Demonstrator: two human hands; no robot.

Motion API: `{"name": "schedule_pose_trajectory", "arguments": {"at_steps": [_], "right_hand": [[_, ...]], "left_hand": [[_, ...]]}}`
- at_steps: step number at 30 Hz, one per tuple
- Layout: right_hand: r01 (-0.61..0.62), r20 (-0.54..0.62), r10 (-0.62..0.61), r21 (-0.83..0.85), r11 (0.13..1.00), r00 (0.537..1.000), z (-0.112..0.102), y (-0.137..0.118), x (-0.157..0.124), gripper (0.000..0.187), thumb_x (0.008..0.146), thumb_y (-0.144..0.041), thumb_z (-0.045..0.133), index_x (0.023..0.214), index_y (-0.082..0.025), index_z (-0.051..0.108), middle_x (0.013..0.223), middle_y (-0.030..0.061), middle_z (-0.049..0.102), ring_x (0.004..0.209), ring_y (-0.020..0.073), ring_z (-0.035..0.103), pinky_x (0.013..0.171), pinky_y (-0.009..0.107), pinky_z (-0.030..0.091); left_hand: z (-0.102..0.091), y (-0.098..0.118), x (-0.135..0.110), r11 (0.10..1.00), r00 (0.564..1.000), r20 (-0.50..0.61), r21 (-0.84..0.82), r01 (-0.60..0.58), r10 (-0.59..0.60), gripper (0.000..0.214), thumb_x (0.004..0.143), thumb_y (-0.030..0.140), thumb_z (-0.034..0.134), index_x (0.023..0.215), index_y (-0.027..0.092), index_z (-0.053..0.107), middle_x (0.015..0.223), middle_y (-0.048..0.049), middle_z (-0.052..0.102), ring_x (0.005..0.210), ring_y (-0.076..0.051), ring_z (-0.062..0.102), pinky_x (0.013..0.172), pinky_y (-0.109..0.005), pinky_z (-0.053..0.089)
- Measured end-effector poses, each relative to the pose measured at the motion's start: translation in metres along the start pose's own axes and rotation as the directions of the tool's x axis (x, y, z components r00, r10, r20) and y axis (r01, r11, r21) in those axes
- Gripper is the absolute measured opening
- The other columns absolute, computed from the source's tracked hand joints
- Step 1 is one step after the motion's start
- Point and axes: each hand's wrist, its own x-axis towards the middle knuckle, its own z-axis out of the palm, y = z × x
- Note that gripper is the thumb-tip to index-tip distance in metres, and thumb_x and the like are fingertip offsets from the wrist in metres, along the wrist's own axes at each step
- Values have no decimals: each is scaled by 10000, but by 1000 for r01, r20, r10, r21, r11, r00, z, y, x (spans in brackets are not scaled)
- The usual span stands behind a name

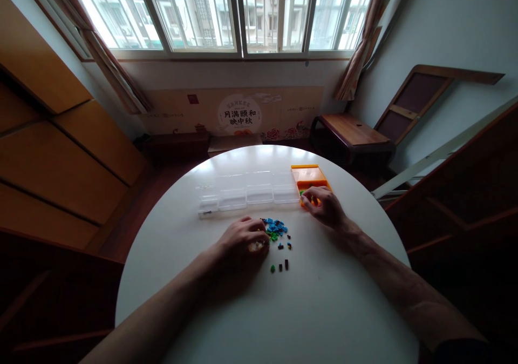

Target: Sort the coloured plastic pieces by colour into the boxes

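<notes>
My left hand [245, 234] rests on the table with fingers curled, at the left edge of a pile of small blue and green toy bricks [275, 228]. Beneath its fingers shows a cluster of small pale pieces [256, 246], partly hidden. My right hand [324, 206] dips over the front compartment of an open orange box [306, 166], thumb and fingers bent together. Bits of green and red show around its fingertips; what they pinch, if anything, is too small to make out. Several loose dark and green bricks [286, 264] lie nearer to me.
Clear plastic compartment boxes [259, 194] stand in a row left of the orange box. All this is on a round white table [324, 310]. Beyond its edge are a wooden chair [352, 129], a printed board [283, 105] and, at left, wooden cabinets [48, 153].
</notes>
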Motion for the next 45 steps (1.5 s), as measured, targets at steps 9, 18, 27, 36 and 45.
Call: {"name": "schedule_pose_trajectory", "arguments": {"at_steps": [9, 18, 27, 36, 45], "right_hand": [[78, 10, -78, -3, 997, 997, 3, -6, -2, 203, 1034, -272, 636, 843, -221, 680, 811, 28, 734, 783, 210, 680, 892, 376, 493], [79, 1, -79, -2, 997, 997, 4, -8, -5, 204, 1029, -267, 640, 835, -226, 689, 771, 18, 703, 748, 203, 646, 860, 358, 495], [100, 5, -100, -3, 995, 995, 6, -6, -7, 236, 1036, -283, 636, 813, -225, 682, 765, 16, 703, 767, 203, 648, 897, 368, 495], [118, 9, -118, 8, 993, 993, 8, -5, -7, 254, 1043, -288, 628, 800, -227, 668, 780, 13, 706, 746, 195, 642, 908, 376, 488], [122, 3, -122, 31, 992, 993, 10, -8, -4, 249, 1041, -275, 622, 800, -230, 670, 791, 21, 718, 762, 201, 660, 904, 380, 499]], "left_hand": [[-2, 2, 1, 999, 999, 3, 2, -34, 34, 79, 950, 292, 712, 951, 228, 758, 1013, -56, 779, 856, -176, 739, 847, -323, 553], [-1, 12, 3, 999, 999, -6, 25, 32, -32, 177, 992, 293, 697, 1135, 280, 800, 1048, -50, 778, 856, -182, 721, 847, -346, 531], [4, 17, 8, 999, 999, -32, 23, 32, -31, 129, 987, 305, 709, 949, 260, 823, 961, -39, 776, 784, -157, 675, 785, -307, 505], [-3, 24, 8, 1000, 1000, 1, 13, 23, -23, 93, 958, 314, 736, 966, 254, 806, 989, -47, 766, 806, -163, 680, 820, -318, 521], [-1, 19, 8, 998, 999, -10, 45, -42, 42, 141, 1024, 313, 691, 976, 255, 809, 992, -37, 773, 775, -145, 664, 770, -299, 505]]}}
